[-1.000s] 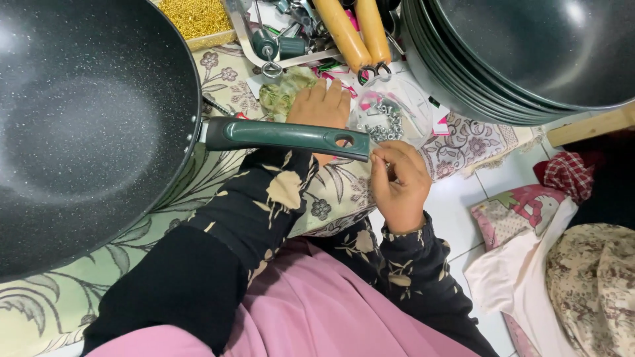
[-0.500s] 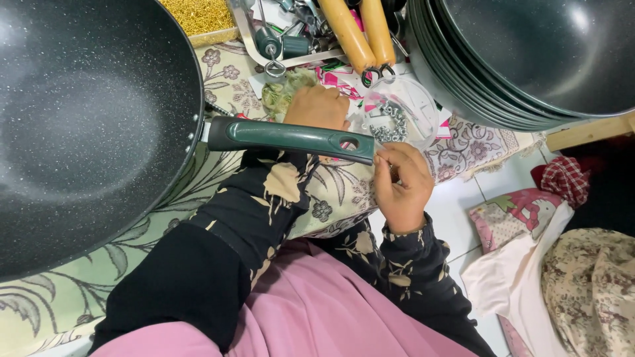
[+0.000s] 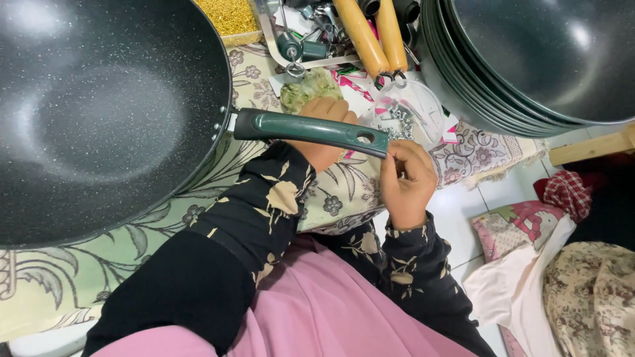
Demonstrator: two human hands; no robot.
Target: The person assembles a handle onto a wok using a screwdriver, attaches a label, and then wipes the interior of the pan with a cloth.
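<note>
Landmark: dark speckled wok (image 3: 99, 112), resting on a floral cloth (image 3: 132, 244); every place below is given relative to it.
Handle: green handle (image 3: 311, 129) projecting from the wok's right rim, level, with a hanging hole near its far end.
Left hand: left hand (image 3: 324, 132) under the middle of the handle, fingers curled up behind it, shut on the handle and carrying its weight.
Right hand: right hand (image 3: 407, 185) at the handle's far tip, fingers pinched together; something small may sit between them, but it is too small to make out, so whether it grips anything cannot be told.
Fastener supply: clear plastic bag (image 3: 407, 116) of small metal parts just beyond the handle's tip, away from the wok.
Tools: two wooden-handled tools (image 3: 374, 36) and a tray of metal fittings (image 3: 297, 39) above the handle, right of the wok's upper rim.
Stack: nested dark woks (image 3: 529, 59) well to the right of the landmark wok.
Step in hand (judged): fitting work at the handle's end.
Doing it well (judged): keep the left hand's support firm and the handle level so the wok cannot roll; work the right fingertips squarely at the tip; keep the bag within reach.
</note>
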